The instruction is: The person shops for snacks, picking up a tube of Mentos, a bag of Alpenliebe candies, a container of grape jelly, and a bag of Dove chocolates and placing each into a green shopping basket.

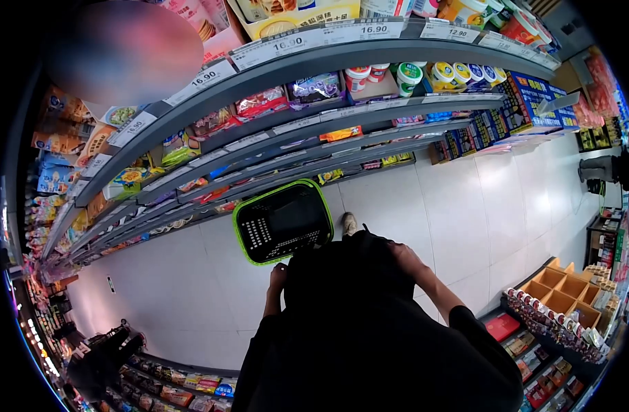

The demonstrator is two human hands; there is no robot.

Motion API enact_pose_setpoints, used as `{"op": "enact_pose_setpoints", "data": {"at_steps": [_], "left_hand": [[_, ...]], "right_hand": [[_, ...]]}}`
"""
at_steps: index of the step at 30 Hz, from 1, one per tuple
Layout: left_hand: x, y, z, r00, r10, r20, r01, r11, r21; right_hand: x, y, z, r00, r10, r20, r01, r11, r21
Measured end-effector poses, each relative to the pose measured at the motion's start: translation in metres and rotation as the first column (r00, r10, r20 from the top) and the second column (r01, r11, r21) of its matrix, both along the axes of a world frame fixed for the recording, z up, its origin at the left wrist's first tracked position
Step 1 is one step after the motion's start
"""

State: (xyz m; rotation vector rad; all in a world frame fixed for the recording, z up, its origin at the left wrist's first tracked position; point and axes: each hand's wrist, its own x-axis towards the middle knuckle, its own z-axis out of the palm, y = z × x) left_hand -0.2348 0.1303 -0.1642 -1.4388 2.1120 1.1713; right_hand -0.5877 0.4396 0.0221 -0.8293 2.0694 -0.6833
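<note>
A black shopping basket with a bright green rim [240,237] is in front of my body, beside the lower shelves; nothing can be made out inside it. My left hand [278,276] is near the basket's lower edge, its fingers curled; whether it touches the basket or holds something is unclear. On the other side, my right hand [405,258] rests against the dark clothing at my front, its fingertips partly hidden. One light shoe [349,224] shows on the tiled floor, right of the basket.
Curved store shelves [314,51] with packaged snacks and price labels span the top and left. Stacked blue boxes [527,103] stand at the upper right. A wooden compartment display [562,292] is at the lower right. People in dark clothing are at the lower left [98,364] and far right [606,172].
</note>
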Motion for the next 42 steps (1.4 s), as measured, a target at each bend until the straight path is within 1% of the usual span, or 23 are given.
{"op": "enact_pose_setpoints", "data": {"at_steps": [4, 5, 7, 9, 10, 12, 16, 18, 20, 22, 24, 25, 26, 28, 31, 32, 33, 34, 35, 38, 39, 40, 42], "left_hand": [[-0.011, 0.008, 0.011, 0.996, 0.091, -0.018, -0.090, 0.995, 0.049], [-0.013, 0.010, 0.012, 0.996, 0.087, -0.021, -0.087, 0.996, 0.002], [-0.014, 0.018, 0.013, 0.996, 0.086, -0.032, -0.087, 0.995, -0.050], [-0.016, 0.016, 0.010, 0.993, 0.048, -0.108, -0.051, 0.998, -0.021], [-0.020, 0.016, 0.012, 0.996, 0.041, -0.076, -0.042, 0.999, -0.007], [-0.026, 0.015, 0.008, 0.999, 0.016, -0.032, -0.017, 0.999, -0.029], [-0.035, 0.018, -0.004, 0.999, 0.010, -0.036, -0.011, 0.999, -0.033], [-0.040, 0.017, 0.001, 0.999, -0.019, -0.039, 0.018, 1.000, -0.025], [-0.033, 0.016, -0.009, 0.987, -0.050, -0.154, 0.045, 0.998, -0.041], [-0.038, 0.014, 0.002, 0.985, -0.064, -0.160, 0.066, 0.998, 0.006], [-0.037, 0.013, -0.003, 0.974, -0.071, -0.214, 0.077, 0.997, 0.017], [-0.029, 0.008, -0.035, 0.995, -0.006, -0.100, 0.025, 0.982, 0.186], [-0.042, 0.010, 0.000, 0.966, -0.071, -0.248, 0.096, 0.991, 0.091], [-0.075, 0.014, 0.065, 0.919, -0.096, -0.381, 0.140, 0.986, 0.089], [-0.132, 0.030, 0.191, 0.848, 0.005, -0.530, 0.181, 0.937, 0.298], [-0.140, 0.031, 0.210, 0.856, 0.003, -0.518, 0.230, 0.893, 0.386], [-0.144, 0.034, 0.223, 0.864, 0.005, -0.503, 0.271, 0.838, 0.474], [-0.147, 0.036, 0.231, 0.874, 0.005, -0.487, 0.305, 0.774, 0.555], [-0.152, 0.034, 0.235, 0.912, -0.085, -0.401, 0.317, 0.766, 0.559], [-0.153, 0.021, 0.251, 0.896, -0.211, -0.390, 0.414, 0.717, 0.562], [-0.148, 0.023, 0.249, 0.884, -0.167, -0.436, 0.414, 0.711, 0.569], [-0.146, 0.021, 0.249, 0.889, -0.196, -0.413, 0.422, 0.702, 0.574], [-0.143, 0.015, 0.245, 0.890, -0.262, -0.373, 0.445, 0.675, 0.588]], "right_hand": [[0.000, 0.011, 0.001, 0.976, 0.029, -0.214, -0.026, 1.000, 0.017], [0.001, 0.010, 0.001, 0.959, 0.055, -0.278, -0.059, 0.998, -0.005], [0.000, 0.009, 0.010, 0.944, -0.074, -0.322, 0.024, 0.987, -0.156], [0.000, 0.003, 0.013, 0.935, -0.223, -0.276, 0.158, 0.958, -0.239], [-0.002, 0.004, 0.014, 0.925, -0.270, -0.267, 0.204, 0.946, -0.252], [-0.017, 0.017, -0.030, 0.955, -0.230, -0.185, 0.178, 0.948, -0.263], [-0.032, 0.025, -0.033, 0.983, -0.165, -0.078, 0.149, 0.973, -0.174], [-0.036, 0.025, -0.047, 0.986, -0.130, -0.108, 0.115, 0.984, -0.135], [-0.041, 0.033, -0.058, 0.987, -0.097, -0.132, 0.085, 0.992, -0.090], [-0.044, 0.033, -0.043, 0.994, -0.081, -0.074, 0.075, 0.994, -0.082], [-0.049, 0.043, -0.043, 1.000, 0.012, -0.020, -0.014, 0.992, -0.125], [-0.053, 0.043, -0.028, 0.995, 0.094, -0.008, -0.095, 0.993, -0.066], [-0.061, 0.038, -0.006, 0.983, 0.184, 0.014, -0.183, 0.983, -0.014], [-0.072, 0.025, 0.028, 0.951, 0.286, 0.118, -0.295, 0.953, 0.070], [-0.074, -0.014, 0.096, 0.876, 0.312, 0.367, -0.393, 0.904, 0.171], [-0.076, -0.022, 0.110, 0.840, 0.294, 0.456, -0.421, 0.884, 0.204], [-0.080, -0.020, 0.096, 0.835, 0.361, 0.415, -0.472, 0.858, 0.203], [-0.080, -0.018, 0.084, 0.885, 0.286, 0.367, -0.369, 0.912, 0.179], [-0.084, -0.014, 0.073, 0.884, 0.294, 0.363, -0.358, 0.926, 0.122], [-0.087, -0.018, 0.076, 0.873, 0.291, 0.391, -0.305, 0.952, -0.027], [-0.091, -0.020, 0.079, 0.870, 0.283, 0.403, -0.280, 0.958, -0.069], [-0.091, -0.016, 0.069, 0.894, 0.198, 0.403, -0.148, 0.977, -0.152], [-0.096, 0.006, 0.016, 0.948, 0.127, 0.292, -0.162, 0.982, 0.099]]}}
